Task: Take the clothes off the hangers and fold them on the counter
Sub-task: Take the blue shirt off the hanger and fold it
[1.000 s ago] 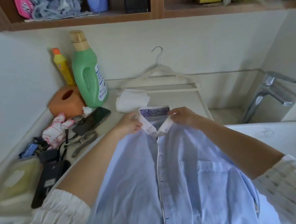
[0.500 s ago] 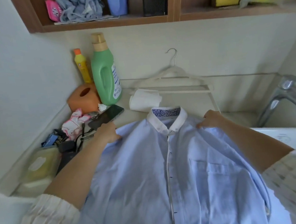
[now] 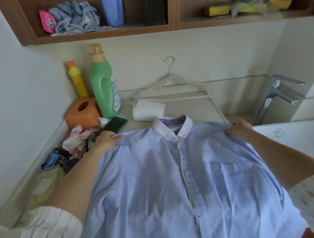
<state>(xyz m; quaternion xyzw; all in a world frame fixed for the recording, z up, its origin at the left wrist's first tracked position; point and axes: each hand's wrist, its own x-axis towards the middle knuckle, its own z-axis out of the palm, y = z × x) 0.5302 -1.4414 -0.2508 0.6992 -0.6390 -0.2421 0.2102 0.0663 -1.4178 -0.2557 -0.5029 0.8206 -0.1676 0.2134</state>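
Note:
A light blue button shirt (image 3: pixel 158 176) with a white collar lies front up on the counter (image 3: pixel 128 112), buttoned, collar toward the wall. My left hand (image 3: pixel 106 141) grips its left shoulder seam. At the opposite shoulder my right hand (image 3: pixel 239 129) holds the cloth, fingers curled over the edge. Behind the collar a bare white hanger (image 3: pixel 176 86) leans against the wall.
At the left stand a green detergent bottle (image 3: pixel 105 85), a yellow bottle (image 3: pixel 77 80) and an orange tissue box (image 3: pixel 83 112). A phone (image 3: pixel 116 124), a folded white cloth (image 3: pixel 147 110) and small clutter lie near. A faucet (image 3: pixel 278 95) and white sink (image 3: pixel 297 136) are at the right.
Both hands slid outward from the collar to the shirt's shoulders. The collar now lies flat and the shirt is spread wider across the counter.

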